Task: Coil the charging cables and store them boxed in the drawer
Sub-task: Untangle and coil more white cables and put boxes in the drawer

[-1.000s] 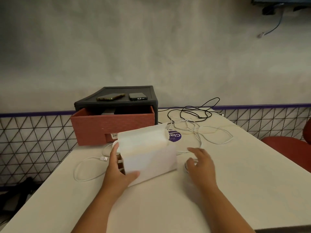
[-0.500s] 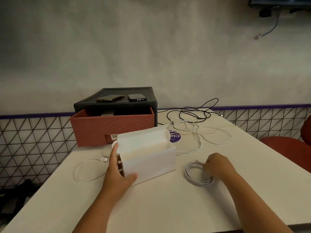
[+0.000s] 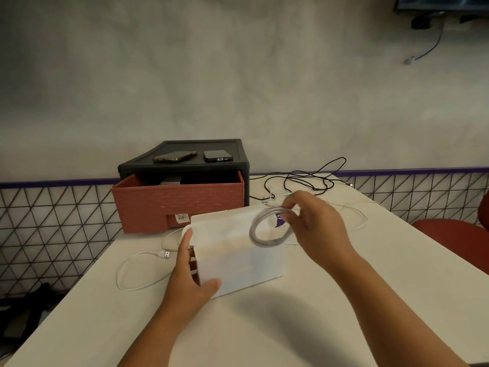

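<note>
Lying loose at the left of the pale tabletop (image 3: 264,327): an uncoiled white USB cable (image 3: 137,274). Behind it, a brick-red textured drawer (image 3: 180,205) stands pulled out of its dark grey cabinet (image 3: 185,168). The left hand (image 3: 188,282) grips the left end of an open white rectangular box (image 3: 238,266), thumb on the front wall. The right hand (image 3: 315,229) pinches a coiled white charging cable (image 3: 268,243) just above the box's open top. A tangle of black cables (image 3: 304,181) lies behind, right of the drawer.
</note>
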### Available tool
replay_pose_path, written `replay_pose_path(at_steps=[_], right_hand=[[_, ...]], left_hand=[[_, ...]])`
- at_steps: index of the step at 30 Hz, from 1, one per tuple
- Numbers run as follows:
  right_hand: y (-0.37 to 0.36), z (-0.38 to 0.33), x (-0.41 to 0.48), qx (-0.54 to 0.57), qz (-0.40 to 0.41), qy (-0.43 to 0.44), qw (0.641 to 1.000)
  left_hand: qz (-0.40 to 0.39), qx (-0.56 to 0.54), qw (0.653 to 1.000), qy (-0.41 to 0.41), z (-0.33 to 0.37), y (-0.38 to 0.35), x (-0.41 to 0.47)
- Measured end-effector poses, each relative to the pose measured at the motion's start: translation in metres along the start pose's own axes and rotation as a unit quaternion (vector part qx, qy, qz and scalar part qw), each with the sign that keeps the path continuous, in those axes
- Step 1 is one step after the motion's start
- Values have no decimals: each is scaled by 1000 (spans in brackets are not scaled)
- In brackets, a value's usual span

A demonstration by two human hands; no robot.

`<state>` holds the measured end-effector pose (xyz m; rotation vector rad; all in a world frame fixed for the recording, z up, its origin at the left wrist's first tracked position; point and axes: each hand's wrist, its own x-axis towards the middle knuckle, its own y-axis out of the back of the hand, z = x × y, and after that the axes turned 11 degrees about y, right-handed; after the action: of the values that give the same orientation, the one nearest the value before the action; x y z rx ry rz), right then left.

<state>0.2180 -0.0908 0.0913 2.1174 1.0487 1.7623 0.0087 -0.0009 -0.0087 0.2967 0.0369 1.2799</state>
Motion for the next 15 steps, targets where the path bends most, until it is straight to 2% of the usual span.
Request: replay_pose_path(at_steps=[5,11,13,15], right_hand=[[-30,4,5,-79,21,115,990],[-37,9,11,-60,57,91,992],[-39,11,9,-45,39,65,996],[-42,15,5,-49,-17,67,996]], left_hand=[[-13,0,1000,-2,-2,2,0],[-18,1,1000,-10,-4,1,3],[-20,-1,1000,-8,-5,1,4],[-21,-3,1000,-8,-7,2,5]])
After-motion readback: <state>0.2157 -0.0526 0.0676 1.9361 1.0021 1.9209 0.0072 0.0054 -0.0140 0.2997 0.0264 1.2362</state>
